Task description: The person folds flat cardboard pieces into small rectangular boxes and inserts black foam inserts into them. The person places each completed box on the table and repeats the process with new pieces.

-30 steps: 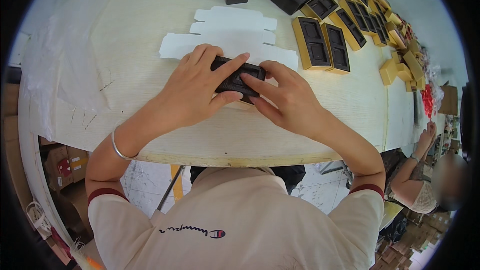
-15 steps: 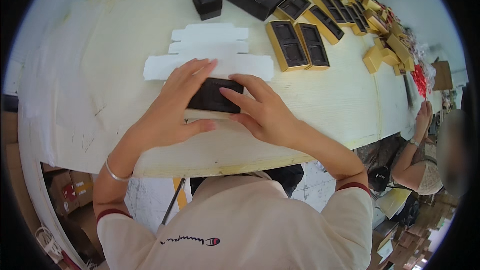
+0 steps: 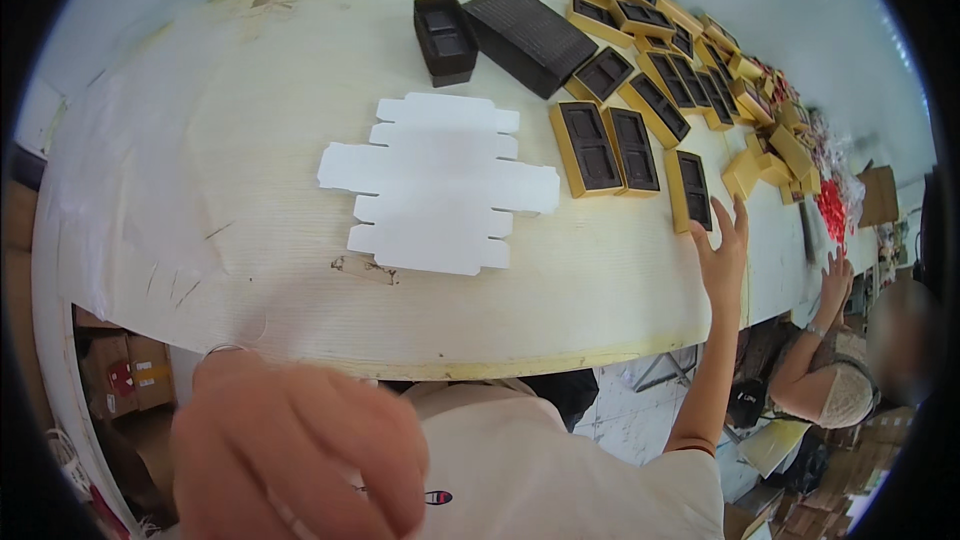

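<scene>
At the right, my right hand [image 3: 722, 255] has its thumb and fingers spread apart by the near end of a gold box with a black tray inside [image 3: 690, 190]. The thumb tip is at the box's near corner, and the fingers do not wrap round it. Large and close in the lower left, my left hand [image 3: 300, 450] is raised above the table edge, slightly blurred. Its fingers are curled, and anything inside them is hidden. A flat white die-cut carton blank [image 3: 435, 185] lies unfolded in the middle of the table.
Beyond the blank stand a small stack of black trays [image 3: 445, 40] and a long black stack [image 3: 530, 40]. Several gold boxes with black trays [image 3: 585, 150] spread along the far right. A co-worker's hand [image 3: 835, 285] is at the right, near red material [image 3: 830, 210].
Both hands have left the black tray piece at the middle. My right hand has moved right to a gold box newly there; my left hand has come up close. The white blank is now fully uncovered.
</scene>
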The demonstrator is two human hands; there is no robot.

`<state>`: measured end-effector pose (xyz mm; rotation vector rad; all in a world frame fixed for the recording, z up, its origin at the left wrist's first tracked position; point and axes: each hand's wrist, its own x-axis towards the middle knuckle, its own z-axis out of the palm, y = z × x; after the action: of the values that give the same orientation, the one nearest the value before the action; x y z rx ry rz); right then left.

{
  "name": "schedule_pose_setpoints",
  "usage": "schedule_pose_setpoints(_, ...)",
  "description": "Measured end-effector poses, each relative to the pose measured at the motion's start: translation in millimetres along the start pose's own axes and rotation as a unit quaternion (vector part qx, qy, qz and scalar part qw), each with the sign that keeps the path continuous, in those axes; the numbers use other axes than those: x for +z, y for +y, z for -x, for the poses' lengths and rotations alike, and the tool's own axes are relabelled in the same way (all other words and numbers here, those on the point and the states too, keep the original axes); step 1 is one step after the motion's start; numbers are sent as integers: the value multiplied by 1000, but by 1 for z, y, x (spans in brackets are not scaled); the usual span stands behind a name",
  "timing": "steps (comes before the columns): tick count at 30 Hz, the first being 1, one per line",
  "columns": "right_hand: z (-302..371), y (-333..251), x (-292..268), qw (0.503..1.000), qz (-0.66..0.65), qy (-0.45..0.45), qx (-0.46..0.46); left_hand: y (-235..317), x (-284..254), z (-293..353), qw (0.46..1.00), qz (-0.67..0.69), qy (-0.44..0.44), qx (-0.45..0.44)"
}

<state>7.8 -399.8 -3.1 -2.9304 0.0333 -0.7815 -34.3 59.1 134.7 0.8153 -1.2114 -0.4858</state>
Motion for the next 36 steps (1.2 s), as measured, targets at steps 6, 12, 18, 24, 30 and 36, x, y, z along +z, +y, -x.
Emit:
schedule_pose_setpoints(6, -83, -168, 17, 935, -246, -11, -255, 3, 24, -10, 992, -58, -30, 109)
schedule_pose_setpoints(12, -104, -259, 68, 861, -297, -9, -412, -9, -9, 9, 978, -20, -176, -112)
schedule_pose_setpoints(18, -22, -241, 17, 869, -173, -224, -406, -69, -60, 85, 723, -582, 180, -326)
schedule_pose_setpoints(24, 0, -211, 7, 858, -239, -250, -379, -98, -32, 86, 636, -691, 113, -325)
schedule_pose_setpoints(30, -30, -204, 0, 805, -306, -384, -332, -95, -25, 70, 637, -689, 122, -324)
schedule_pose_setpoints(36, -52, -206, 2, 772, -338, -461, -278, -87, -35, 55, 687, -592, 151, -394)
